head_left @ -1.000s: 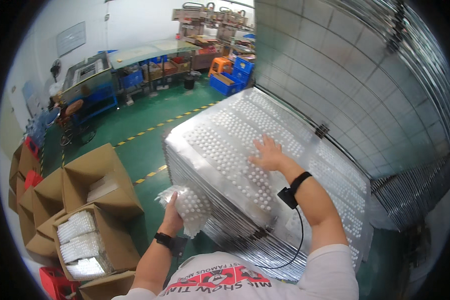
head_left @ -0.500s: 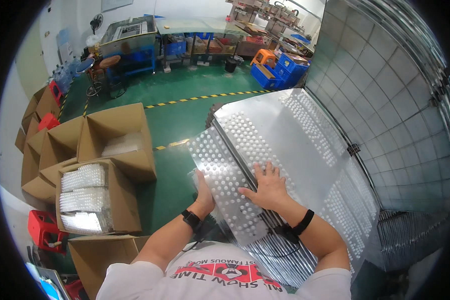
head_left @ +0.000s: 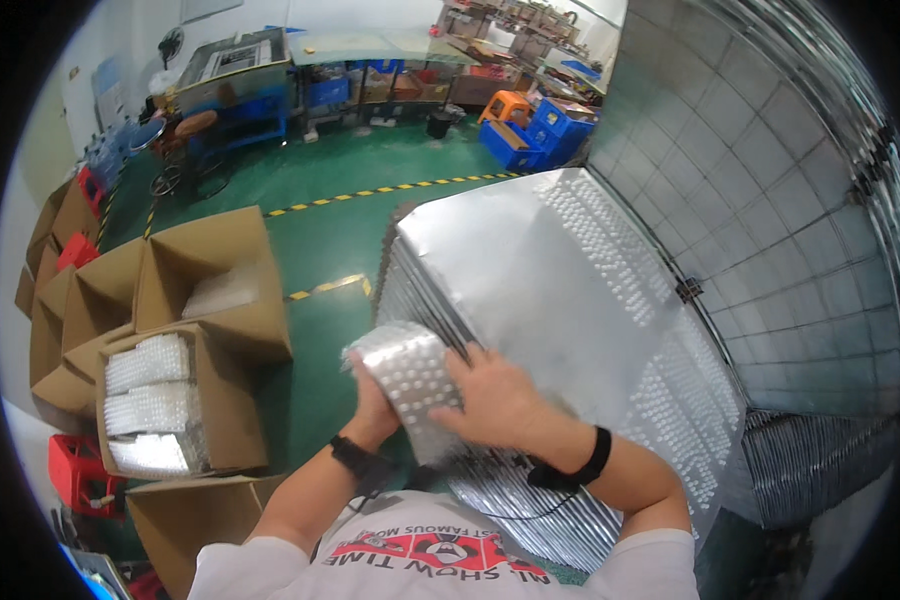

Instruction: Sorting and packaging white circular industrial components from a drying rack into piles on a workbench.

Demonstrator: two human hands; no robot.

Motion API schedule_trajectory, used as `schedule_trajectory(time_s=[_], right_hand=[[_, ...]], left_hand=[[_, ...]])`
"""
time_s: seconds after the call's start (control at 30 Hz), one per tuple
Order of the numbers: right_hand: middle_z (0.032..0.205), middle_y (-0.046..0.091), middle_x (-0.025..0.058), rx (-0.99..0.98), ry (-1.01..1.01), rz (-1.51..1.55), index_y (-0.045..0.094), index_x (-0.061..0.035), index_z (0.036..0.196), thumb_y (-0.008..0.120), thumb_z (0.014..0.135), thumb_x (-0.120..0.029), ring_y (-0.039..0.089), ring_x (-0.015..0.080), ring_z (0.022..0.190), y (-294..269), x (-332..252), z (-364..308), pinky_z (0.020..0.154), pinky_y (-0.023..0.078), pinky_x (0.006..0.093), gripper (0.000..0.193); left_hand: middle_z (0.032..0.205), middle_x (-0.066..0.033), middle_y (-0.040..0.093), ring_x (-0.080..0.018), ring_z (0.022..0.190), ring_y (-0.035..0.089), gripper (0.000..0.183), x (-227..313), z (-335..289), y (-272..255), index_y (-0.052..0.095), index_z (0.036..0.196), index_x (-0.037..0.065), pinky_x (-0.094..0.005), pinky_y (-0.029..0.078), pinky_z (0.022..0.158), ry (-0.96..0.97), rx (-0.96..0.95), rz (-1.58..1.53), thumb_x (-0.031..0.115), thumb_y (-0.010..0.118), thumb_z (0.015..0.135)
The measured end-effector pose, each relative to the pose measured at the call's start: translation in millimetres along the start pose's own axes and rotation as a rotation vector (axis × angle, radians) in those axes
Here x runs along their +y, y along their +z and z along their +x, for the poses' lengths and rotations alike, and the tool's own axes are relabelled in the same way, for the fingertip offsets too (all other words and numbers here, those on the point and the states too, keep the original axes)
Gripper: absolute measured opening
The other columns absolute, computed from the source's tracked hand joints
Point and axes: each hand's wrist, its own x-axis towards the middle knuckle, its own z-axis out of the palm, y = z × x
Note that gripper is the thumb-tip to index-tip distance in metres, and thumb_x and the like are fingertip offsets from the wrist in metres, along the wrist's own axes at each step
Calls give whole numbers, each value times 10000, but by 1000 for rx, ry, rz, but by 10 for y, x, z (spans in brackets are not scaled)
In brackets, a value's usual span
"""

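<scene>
A clear plastic stack of dotted sheets [head_left: 402, 372], covered with rows of small round bumps, stands bent up at the left edge of the metal rack. My left hand [head_left: 372, 408] grips its left side, thumb at the edge. Against its right side my right hand [head_left: 500, 400] holds on, slightly blurred, thumb lying over the bumps and fingers at the edge. More dotted sheets [head_left: 610, 245] lie along the right part of the metal top [head_left: 510, 255].
An open carton [head_left: 232, 400] on the left holds several stacks of dotted sheets; another carton [head_left: 270, 235] behind it holds some sheets. A hinged wire-mesh frame [head_left: 760, 230] rises at the right. Blue crates [head_left: 560, 130], an orange stool [head_left: 507, 106] and a worktable [head_left: 380, 47] stand further back.
The dotted sheets on the left of the metal top are off it, gathered and bent between my hands. My right hand has moved left from lying flat on them. The view has shifted slightly.
</scene>
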Motion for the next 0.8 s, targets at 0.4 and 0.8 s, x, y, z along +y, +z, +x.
schedule_trajectory(time_s=[0.4, 0.8], right_hand=[[1368, 322, 277, 316, 627, 113, 389, -22, 1317, 603, 761, -509, 336, 424, 1259, -152, 3554, 980, 1008, 317, 521, 770], [1465, 235, 152, 61, 643, -7, 337, -122, 1384, 463, 834, -540, 166, 449, 1335, -309, 3681, 745, 1081, 113, 571, 703]], left_hand=[[1310, -137, 472, -321, 1178, 469, 862, 86, 91, -252, 386, 1339, 79, -471, 357, 1004, 5, -17, -97, 732, 134, 837], [1361, -122, 412, -302, 1219, 433, 848, 105, -166, -175, 298, 1387, 89, -466, 349, 1018, 132, -27, 35, 727, 195, 838]])
